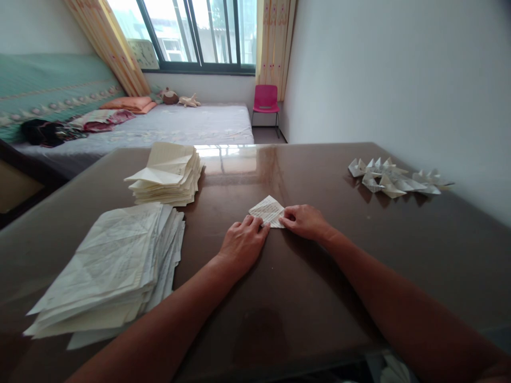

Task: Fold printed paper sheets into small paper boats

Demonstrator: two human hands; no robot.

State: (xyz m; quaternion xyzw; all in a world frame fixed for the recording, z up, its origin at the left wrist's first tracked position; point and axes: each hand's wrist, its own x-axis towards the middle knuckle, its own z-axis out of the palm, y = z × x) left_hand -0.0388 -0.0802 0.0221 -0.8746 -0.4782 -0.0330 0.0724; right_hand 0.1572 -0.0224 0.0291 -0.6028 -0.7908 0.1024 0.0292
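A small folded sheet of paper with writing on it lies on the brown glossy table, between my hands. My left hand rests on the table with its fingers bent, their tips on the paper's lower left edge. At the right corner, my right hand pinches the paper between thumb and curled fingers. Several folded paper boats stand in a cluster at the far right of the table.
Left of my forearm lies a big stack of creased written sheets. Behind it is a second stack of yellowish paper. Past the table are a bed, a pink chair and a window. A white wall runs along the right.
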